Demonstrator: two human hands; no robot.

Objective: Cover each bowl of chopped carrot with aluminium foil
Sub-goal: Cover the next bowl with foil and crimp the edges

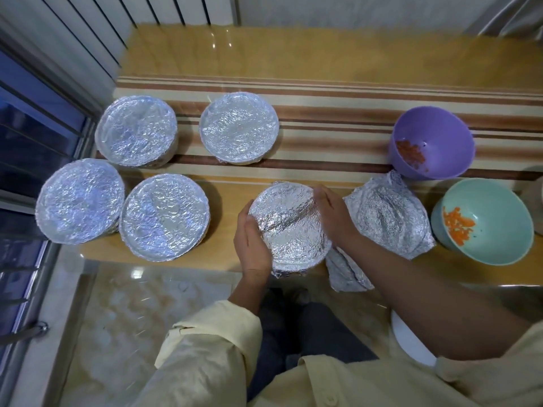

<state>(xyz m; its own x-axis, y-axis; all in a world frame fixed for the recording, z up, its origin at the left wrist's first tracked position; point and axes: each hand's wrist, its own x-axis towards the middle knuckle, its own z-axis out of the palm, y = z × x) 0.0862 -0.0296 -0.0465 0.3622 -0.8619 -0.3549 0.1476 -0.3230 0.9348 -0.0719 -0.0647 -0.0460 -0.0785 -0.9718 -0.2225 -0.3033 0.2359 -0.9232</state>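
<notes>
The foil-wrapped bowl (289,230) stands at the near edge of the table (293,51), just in front of the person. Its foil is crinkled, with one long crease running slantwise across the top, and is folded down over the rim all round (a ragged flap hangs below the near edge).

The left hand (252,245) cups the bowl's left side, thumb lying on the foil top and fingers curled round the wall. The right hand (335,212) grips the opposite side, palm down, fingers bent over the far right rim. Both sleeves are pale yellow; the right forearm is bare.

To the left of this bowl stand four covered bowls (164,217), two nearer and two farther, their foil stretched flatter. Just to its right, under the right wrist, lies a heap of loose foil sheets (388,215). Beyond that heap an uncovered teal bowl (499,224) holds chopped carrot (457,226), and farther back right a purple bowl (440,127) holds some as well, standing on a striped cloth (338,113).
</notes>
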